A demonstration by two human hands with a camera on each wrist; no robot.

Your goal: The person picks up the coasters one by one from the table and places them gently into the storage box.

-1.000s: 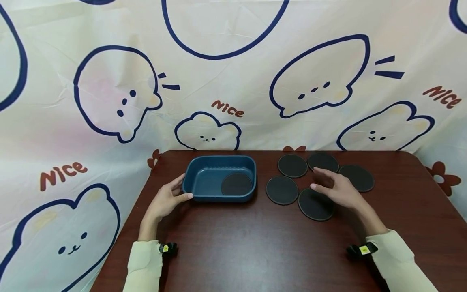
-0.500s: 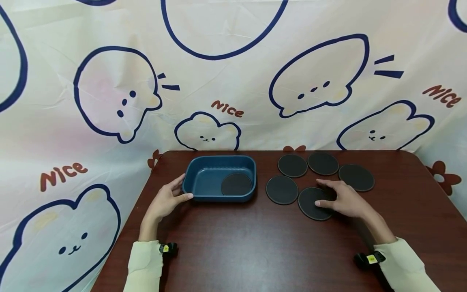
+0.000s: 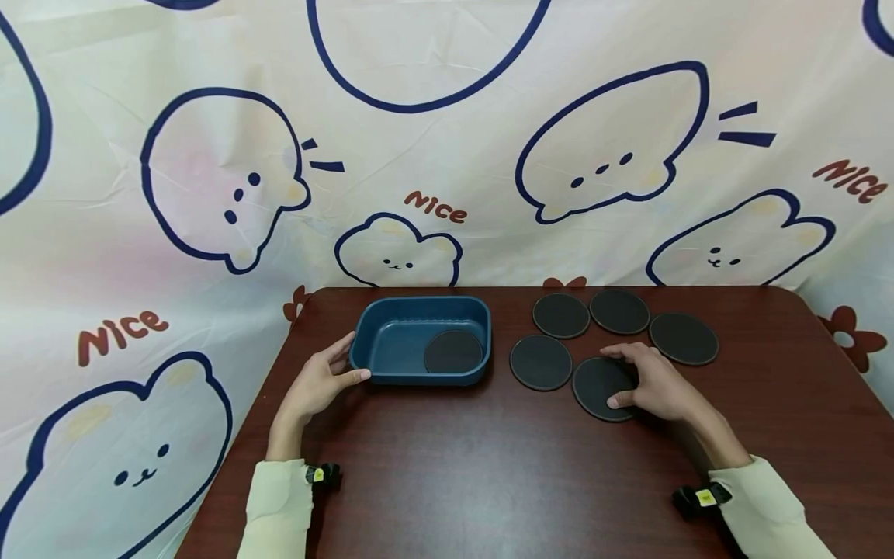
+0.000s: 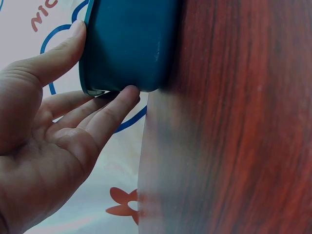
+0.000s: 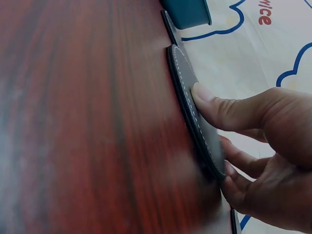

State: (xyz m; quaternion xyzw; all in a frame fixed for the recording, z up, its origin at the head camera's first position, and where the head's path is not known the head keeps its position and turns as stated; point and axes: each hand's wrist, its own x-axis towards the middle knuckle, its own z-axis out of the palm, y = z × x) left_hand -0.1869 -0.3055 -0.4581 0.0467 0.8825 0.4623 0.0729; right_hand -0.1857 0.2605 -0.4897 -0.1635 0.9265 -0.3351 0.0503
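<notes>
Down it comes: a second ago my right hand [image 3: 660,383] was hanging further back, hiding part of the back middle disc [image 3: 619,312], and now it's at the front disc [image 3: 602,388], thumb on the top face, other fingers at the far edge, pinching it. My thumb sits a touch nearer the front than half a second ago. The disc lies in the same spot, stitched edge showing; whether it's lifted at all, I can't tell.

No change on the other side! My left hand [image 3: 317,380] rests at the corner of the blue box [image 3: 419,380], fingers nearly straight against its end wall, unclenched. The box hasn't budged, and one black disc [image 3: 452,352] lies inside, toward its right end.

Around my right: the front left disc [image 3: 541,362] just beside mine, the back left disc [image 3: 561,316] behind it, the right disc [image 3: 684,339] beyond my knuckles.

The surface [image 3: 475,466] is dark reddish wood grain, shiny in the middle. Behind it hangs a pale cloth [image 3: 489,256] with blue-outlined bears, brown flowers and "Nice" lettering.
</notes>
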